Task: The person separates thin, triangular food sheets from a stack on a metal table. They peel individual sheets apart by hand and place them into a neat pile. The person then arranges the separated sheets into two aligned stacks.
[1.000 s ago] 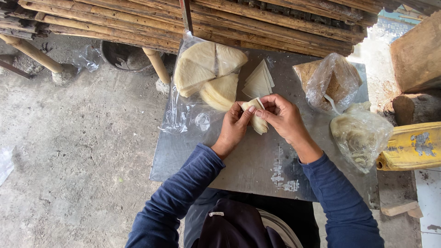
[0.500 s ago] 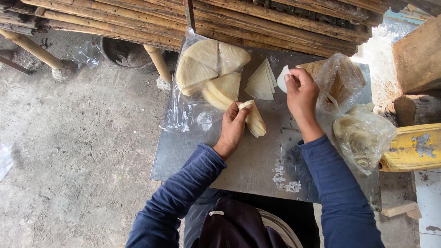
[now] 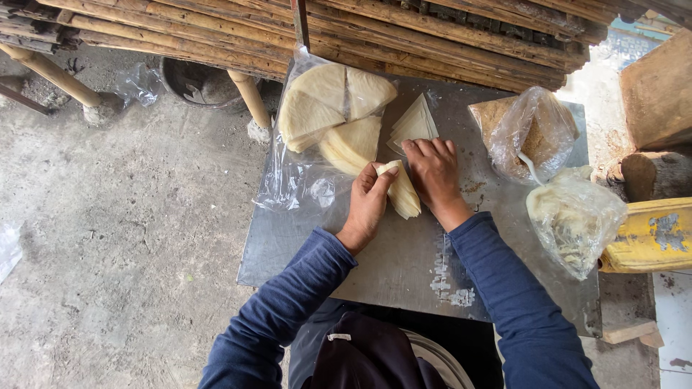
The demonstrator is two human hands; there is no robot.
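Where concrete floor (image 3: 108,252) spreads, metal table (image 3: 404,266).

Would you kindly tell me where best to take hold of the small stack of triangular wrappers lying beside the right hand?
Probably at the wide edge nearest the right hand, coming from the person's side. The small stack of triangular wrappers lies flat on the metal table, its narrow tip pointing away, so a thumb-over, fingers-under grip at that broad edge seems steadiest.

Left hand (image 3: 367,205) gripping a folded cone of pale wrapper sheets (image 3: 401,191) at mid-table. Right hand (image 3: 435,171) pressed flat just beside it, fingertips touching a small stack of triangular sheets (image 3: 414,124). Round cut wrappers (image 3: 328,104) on clear plastic near the metal table's (image 3: 404,274) far edge. Two filled plastic bags (image 3: 569,216) along the right edge.
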